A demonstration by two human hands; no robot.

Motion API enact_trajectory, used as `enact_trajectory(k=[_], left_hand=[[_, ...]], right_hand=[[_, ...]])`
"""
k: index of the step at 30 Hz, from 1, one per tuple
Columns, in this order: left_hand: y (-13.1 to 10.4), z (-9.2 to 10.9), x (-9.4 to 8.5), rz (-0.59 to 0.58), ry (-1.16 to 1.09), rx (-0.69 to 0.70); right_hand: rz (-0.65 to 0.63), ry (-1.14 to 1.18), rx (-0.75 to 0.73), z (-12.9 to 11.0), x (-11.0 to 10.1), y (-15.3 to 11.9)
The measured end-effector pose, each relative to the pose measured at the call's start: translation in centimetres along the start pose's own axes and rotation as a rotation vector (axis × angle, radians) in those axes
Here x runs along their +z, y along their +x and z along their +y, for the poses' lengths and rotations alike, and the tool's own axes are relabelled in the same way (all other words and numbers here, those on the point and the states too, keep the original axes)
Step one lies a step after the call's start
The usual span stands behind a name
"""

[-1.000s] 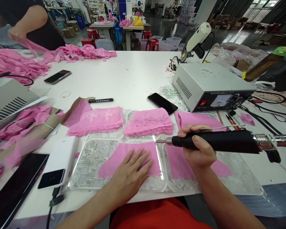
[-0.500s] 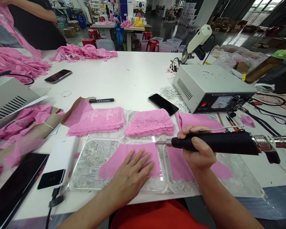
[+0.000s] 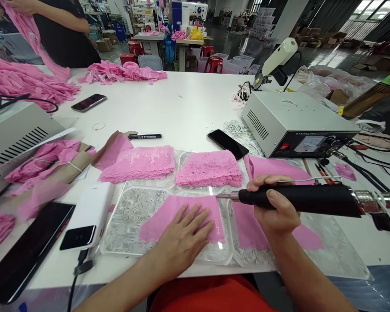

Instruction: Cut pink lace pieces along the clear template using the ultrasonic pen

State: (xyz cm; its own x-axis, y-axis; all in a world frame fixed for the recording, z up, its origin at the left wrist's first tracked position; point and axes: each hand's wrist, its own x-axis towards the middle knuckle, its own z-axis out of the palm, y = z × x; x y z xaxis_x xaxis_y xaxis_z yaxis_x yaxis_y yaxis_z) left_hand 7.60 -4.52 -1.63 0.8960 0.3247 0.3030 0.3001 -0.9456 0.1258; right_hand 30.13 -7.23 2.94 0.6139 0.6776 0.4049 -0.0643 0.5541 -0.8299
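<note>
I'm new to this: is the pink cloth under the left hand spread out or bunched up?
Spread out: the cloth lies flat, its outline showing beyond the left hand, with no bunching visible.

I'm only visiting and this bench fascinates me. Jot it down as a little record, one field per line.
Left hand: left hand flat on a pink fabric piece
Right hand: right hand gripping a black-handled tool
Tool tip: metal tip at the fabric's upper right corner; contact unclear
Under the fabric: speckled panel
Beyond it: left lace stack, right lace stack, both pink
Back right: grey box with a red switch
</note>
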Motion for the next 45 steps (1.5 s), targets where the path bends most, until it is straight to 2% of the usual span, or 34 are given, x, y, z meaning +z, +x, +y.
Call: enact_trajectory(k=[4, 10, 14, 18, 21, 26, 30, 35, 45], left_hand=[[0.0, 0.1, -0.1, 0.003, 0.002, -0.004], [0.2, 0.6, -0.9, -0.051, -0.013, -0.039], [-0.9, 0.3, -1.5, -0.004, 0.019, -0.104], [-3.1, -0.7, -1.4, 0.098, 0.105, -0.245], [-4.2, -1.1, -1.0, 0.107, 0.131, -0.298], [-4.4, -1.0, -0.5, 0.162, 0.14, -0.329], [-4.1, -0.7, -0.4, 0.184, 0.167, -0.357], [-4.0, -0.6, -0.7, 0.171, 0.204, -0.374], [-4.6, -0.3, -0.9, 0.295, 0.172, -0.346]], right_hand=[[-0.005, -0.043, -0.004, 0.0, -0.1, -0.1], [0.023, -0.051, 0.014, -0.3, -0.1, 0.0], [0.027, -0.005, -0.009, -0.5, 0.3, 0.1], [-0.018, 0.022, 0.002, -0.4, 1.6, -0.2], [-0.084, 0.056, 0.027, -0.1, 3.0, -0.7], [-0.24, 0.063, 0.088, 0.5, 5.4, -1.8], [-0.316, 0.04, 0.069, 1.0, 7.0, -2.2], [-0.35, 0.014, 0.054, 1.7, 8.2, -2.2], [-0.325, 0.016, 0.061, 2.6, 9.6, -2.3]])
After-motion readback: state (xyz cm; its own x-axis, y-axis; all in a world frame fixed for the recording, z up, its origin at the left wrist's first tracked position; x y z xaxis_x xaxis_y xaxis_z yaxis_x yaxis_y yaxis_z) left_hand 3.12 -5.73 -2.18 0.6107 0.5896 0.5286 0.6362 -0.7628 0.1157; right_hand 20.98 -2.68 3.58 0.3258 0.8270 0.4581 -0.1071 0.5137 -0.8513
